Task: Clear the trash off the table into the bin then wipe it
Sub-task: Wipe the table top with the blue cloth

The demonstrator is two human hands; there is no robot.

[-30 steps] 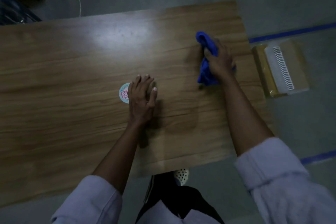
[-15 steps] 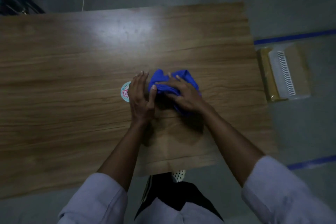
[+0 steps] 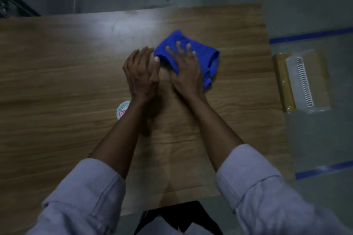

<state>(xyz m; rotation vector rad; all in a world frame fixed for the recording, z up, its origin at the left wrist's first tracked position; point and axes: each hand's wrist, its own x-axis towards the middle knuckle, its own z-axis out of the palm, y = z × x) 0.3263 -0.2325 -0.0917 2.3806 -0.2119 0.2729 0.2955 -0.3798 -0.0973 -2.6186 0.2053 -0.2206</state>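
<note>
A blue cloth (image 3: 207,56) lies bunched on the wooden table (image 3: 57,82), right of centre. My right hand (image 3: 186,68) presses flat on it with fingers spread and straight. Just left of the cloth, my left hand (image 3: 142,74) rests on the table, its thumb tip touching the cloth's left edge. A round white sticker-like lid (image 3: 122,109) lies on the table, partly hidden under my left forearm.
On the floor to the right of the table sits a yellowish box with a white ribbed part (image 3: 301,82). Blue and red tape lines mark the grey floor. A white cable hangs at the far left back.
Both hands and the cloth moved away from me across the table, past the round lid. My right hand went from gripping the cloth to pressing it flat.
</note>
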